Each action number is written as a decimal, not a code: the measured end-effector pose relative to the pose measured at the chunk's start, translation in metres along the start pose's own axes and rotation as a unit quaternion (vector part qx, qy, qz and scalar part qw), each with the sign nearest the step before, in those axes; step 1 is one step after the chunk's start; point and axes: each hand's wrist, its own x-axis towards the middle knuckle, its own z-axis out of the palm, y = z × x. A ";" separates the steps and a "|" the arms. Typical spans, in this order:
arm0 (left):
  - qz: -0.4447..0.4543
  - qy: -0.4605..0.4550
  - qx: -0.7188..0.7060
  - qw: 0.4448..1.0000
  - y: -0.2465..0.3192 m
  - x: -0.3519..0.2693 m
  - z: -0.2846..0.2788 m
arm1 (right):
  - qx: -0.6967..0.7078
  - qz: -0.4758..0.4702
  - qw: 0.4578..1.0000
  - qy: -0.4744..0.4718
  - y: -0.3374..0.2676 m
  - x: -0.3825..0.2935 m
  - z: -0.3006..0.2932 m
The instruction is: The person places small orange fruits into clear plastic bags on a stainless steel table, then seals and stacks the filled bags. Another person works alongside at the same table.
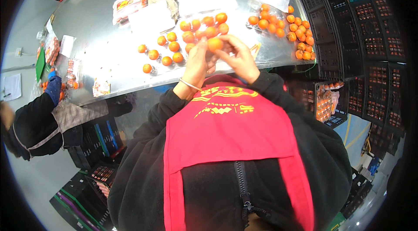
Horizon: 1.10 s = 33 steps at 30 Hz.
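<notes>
Between my two hands, above the metal table's near edge, is an orange round fruit (215, 44). My right hand (240, 55) has its thumb and fingers on the fruit's right side. My left hand (197, 59), with a bangle at the wrist, touches its left side; whether it grips the fruit is unclear. Just beyond, more fruit (210, 31) sits close together in what looks like clear plastic packaging. Several loose orange fruits (174, 46) lie to the left. Farther right are fruits in a clear pack (272, 23) and a pile of loose small persimmons (300, 35).
White sheets (153, 17) and a labelled pack (129, 3) lie farther back on the metal table (98, 35). Black plastic crates (321, 28) stand at the right, some stacked. At the left a person (42, 123) in a checked apron works with packed fruit.
</notes>
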 end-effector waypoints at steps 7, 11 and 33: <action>-0.035 0.046 -0.048 0.997 -0.015 0.000 0.020 | -0.214 -0.025 0.976 0.034 -0.010 -0.005 0.002; -0.084 0.008 -0.064 0.994 -0.015 0.001 0.019 | -0.047 0.074 0.996 0.017 0.001 -0.003 -0.008; -0.087 0.061 0.049 0.993 -0.037 0.015 -0.014 | -0.587 0.072 0.671 0.447 0.104 -0.070 -0.356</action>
